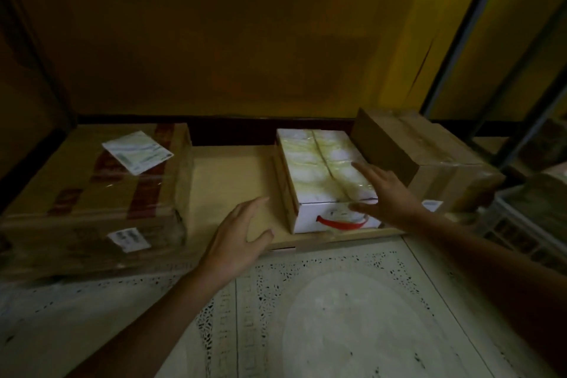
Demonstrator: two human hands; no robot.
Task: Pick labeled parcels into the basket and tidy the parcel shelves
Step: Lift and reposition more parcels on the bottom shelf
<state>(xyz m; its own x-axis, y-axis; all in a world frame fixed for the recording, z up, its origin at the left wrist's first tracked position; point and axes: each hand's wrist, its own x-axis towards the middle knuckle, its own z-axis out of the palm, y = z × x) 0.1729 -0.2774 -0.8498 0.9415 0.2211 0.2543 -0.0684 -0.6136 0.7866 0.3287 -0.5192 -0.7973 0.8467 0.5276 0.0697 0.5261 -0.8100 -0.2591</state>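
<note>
White rectangular cardboard box with a red curve: left hand spread and empty just left of it; right hand spread wide at its right edge.

Dim yellow wall; speckled tile floor

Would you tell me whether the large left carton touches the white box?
Apart: the head view shows bare shelf between the large carton and the white box.

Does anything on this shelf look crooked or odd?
Yes. The brown taped cardboard box on the right sits crooked, at an angle to the white box with a red curve beside it. The white paper label atop the large left cardboard box is slanted too.
</note>
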